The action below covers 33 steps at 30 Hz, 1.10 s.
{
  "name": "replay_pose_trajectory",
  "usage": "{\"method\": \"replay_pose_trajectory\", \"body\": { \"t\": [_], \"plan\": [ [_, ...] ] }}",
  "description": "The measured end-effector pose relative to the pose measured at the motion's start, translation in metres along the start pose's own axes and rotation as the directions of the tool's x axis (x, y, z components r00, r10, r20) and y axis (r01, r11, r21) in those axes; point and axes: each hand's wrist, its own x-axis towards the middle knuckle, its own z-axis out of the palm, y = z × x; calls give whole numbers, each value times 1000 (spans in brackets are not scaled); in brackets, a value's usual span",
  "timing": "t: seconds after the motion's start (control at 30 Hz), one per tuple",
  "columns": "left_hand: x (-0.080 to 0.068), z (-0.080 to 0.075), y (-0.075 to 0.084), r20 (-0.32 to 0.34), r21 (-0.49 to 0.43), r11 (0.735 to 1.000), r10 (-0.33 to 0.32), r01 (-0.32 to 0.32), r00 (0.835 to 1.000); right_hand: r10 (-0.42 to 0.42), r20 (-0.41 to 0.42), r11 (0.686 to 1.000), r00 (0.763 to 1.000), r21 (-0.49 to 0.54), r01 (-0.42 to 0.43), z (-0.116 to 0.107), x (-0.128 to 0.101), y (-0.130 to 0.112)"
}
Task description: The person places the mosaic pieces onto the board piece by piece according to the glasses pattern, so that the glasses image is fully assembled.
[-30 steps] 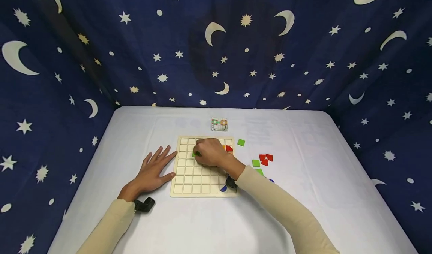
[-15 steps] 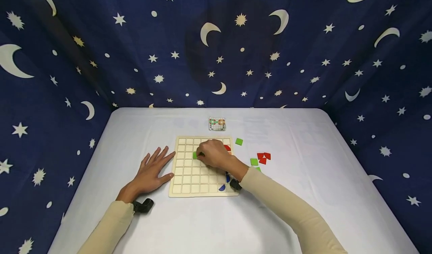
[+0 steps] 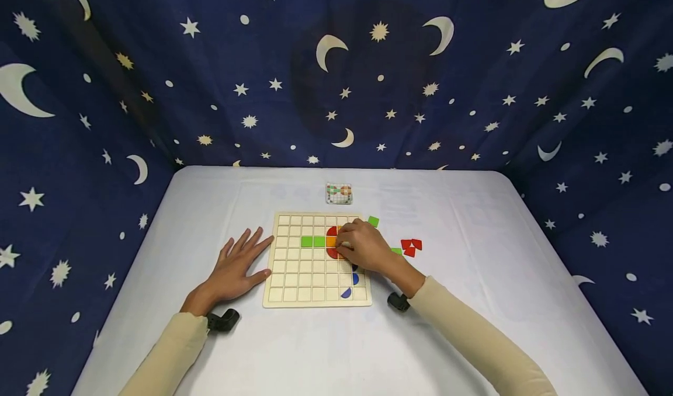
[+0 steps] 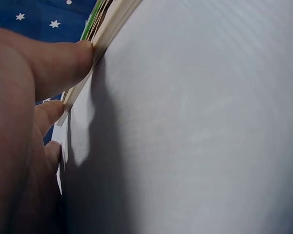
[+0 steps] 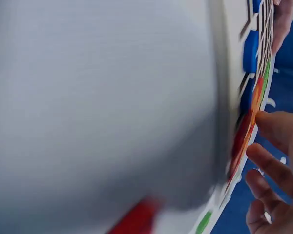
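Note:
A pale wooden grid board [image 3: 305, 280] lies on the white table. Beside its left edge my left hand [image 3: 231, 272] rests with fingers spread, and in the left wrist view the thumb [image 4: 63, 66] touches the board's side. My right hand [image 3: 365, 246] hovers over the board's right part, fingers loosely bent and holding nothing; its thumb tip [image 5: 266, 119] is right at the orange pieces. Two green square tiles [image 3: 312, 242] sit in one row, followed by an orange piece [image 3: 330, 242] with red rounded pieces [image 3: 332, 253] around it. Pieces under the right hand are partly hidden.
Blue half-round pieces [image 3: 346, 292] lie on the board's lower right. Loose red pieces [image 3: 410, 252] and green tiles [image 3: 373, 221] lie on the table to the right. A small pattern card [image 3: 339, 193] is behind the board. A starry blue curtain [image 3: 263, 80] surrounds the table.
My right hand has let go of a green tile, now in the row, and drawn back to the right over the orange and red pieces. My left hand stays in place.

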Motion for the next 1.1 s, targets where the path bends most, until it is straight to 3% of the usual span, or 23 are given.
{"method": "replay_pose_trajectory", "body": {
  "t": [0.2,0.43,0.57,0.77,1.1],
  "plan": [
    [2,-2,1,15,10,1000,-4,4,1000,147,-56,989,988,-18,-148,-11,-47,21],
    [1,-4,1,12,4,1000,1,-1,1000,348,-76,932,935,-80,-353,-27,-88,44],
    [2,-4,2,13,-2,1000,-2,2,1000,401,-59,913,914,-52,-404,-37,-102,56],
    [2,-2,2,16,-1,1000,-11,11,1000,448,-43,894,893,28,-448,-47,-110,63],
    [2,-1,1,13,2,1000,-7,7,1000,482,50,873,875,56,-485,-46,-96,68]
  ]
}}
